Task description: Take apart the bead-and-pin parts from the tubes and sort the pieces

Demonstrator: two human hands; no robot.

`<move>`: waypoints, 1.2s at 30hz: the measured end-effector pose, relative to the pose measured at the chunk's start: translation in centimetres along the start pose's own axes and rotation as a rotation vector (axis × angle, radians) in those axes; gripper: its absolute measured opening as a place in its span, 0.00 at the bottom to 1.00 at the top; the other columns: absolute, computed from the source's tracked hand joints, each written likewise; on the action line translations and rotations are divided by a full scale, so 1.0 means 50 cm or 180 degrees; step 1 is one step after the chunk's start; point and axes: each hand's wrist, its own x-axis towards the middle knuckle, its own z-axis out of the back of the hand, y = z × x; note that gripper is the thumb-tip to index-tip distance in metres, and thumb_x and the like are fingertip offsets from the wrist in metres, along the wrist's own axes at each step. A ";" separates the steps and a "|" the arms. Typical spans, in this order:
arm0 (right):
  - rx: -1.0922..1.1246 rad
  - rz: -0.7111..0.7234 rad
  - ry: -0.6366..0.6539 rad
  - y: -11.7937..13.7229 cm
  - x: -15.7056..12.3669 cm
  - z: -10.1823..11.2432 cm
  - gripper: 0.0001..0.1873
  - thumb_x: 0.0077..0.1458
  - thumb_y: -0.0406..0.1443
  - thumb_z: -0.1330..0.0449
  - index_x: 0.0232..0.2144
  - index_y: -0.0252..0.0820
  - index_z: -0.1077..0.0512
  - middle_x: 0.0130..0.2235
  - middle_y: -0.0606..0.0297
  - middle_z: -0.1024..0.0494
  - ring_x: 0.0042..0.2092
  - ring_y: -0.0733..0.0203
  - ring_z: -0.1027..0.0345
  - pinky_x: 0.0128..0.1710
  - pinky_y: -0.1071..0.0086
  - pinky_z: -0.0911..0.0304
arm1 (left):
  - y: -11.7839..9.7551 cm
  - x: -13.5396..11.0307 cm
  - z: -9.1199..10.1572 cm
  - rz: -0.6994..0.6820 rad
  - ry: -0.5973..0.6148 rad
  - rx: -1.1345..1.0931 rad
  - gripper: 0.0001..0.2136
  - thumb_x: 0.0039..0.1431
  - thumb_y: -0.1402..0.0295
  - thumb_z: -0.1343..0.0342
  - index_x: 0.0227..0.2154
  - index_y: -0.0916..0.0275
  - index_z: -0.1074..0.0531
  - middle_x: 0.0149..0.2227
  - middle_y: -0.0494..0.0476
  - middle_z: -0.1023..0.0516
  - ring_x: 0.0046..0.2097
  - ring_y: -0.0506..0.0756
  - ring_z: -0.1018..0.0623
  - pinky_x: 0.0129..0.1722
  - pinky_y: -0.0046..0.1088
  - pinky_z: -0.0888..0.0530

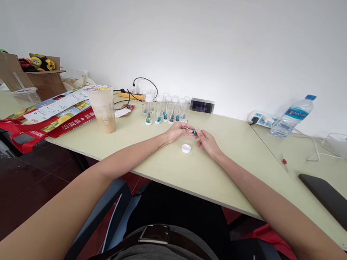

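Observation:
A small teal-and-dark piece (195, 132), too small to name more exactly, is between my two hands over the table. My left hand (178, 132) is closed, its fingertips pinching the piece from the left. From the right, my right hand (206, 142) pinches it too, thumb and fingers bent together. Just below the hands on the tabletop lies a round white cap (186, 148). Beyond my left hand stand several clear tubes (158, 112) with white ends, upright in a group, with small blue and green pieces at their bottoms.
On the left are a plastic drink cup (103, 111), a red printed bag (71, 122) and a cardboard box (44, 79) of toys. A water bottle (292, 116), a white power strip (263, 119) and a dark flat case (334, 203) are on the right. The table's front edge is near my forearms.

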 end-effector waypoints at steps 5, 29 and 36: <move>0.0036 0.0029 0.0027 0.004 -0.003 0.000 0.19 0.52 0.52 0.43 0.34 0.43 0.36 0.40 0.63 0.27 0.26 0.67 0.36 0.28 0.71 0.39 | 0.001 0.000 0.002 0.0028 -0.0018 0.0010 0.16 0.35 0.68 0.30 0.30 0.69 0.24 0.30 0.58 0.21 0.35 0.52 0.23 0.49 0.37 0.31; 0.0117 0.0029 -0.0019 0.001 -0.002 -0.001 0.19 0.50 0.47 0.41 0.41 0.45 0.37 0.44 0.64 0.30 0.26 0.68 0.36 0.29 0.69 0.37 | 0.001 0.002 0.004 0.0055 -0.0118 -0.0008 0.16 0.35 0.68 0.30 0.29 0.69 0.24 0.30 0.57 0.21 0.34 0.52 0.22 0.49 0.38 0.31; 0.0107 -0.0010 0.0105 -0.005 0.005 0.000 0.20 0.57 0.51 0.51 0.28 0.41 0.33 0.33 0.63 0.26 0.25 0.66 0.36 0.27 0.70 0.39 | -0.001 0.001 0.001 0.0087 -0.0067 -0.0008 0.17 0.33 0.68 0.29 0.29 0.69 0.24 0.29 0.57 0.21 0.34 0.53 0.22 0.49 0.38 0.31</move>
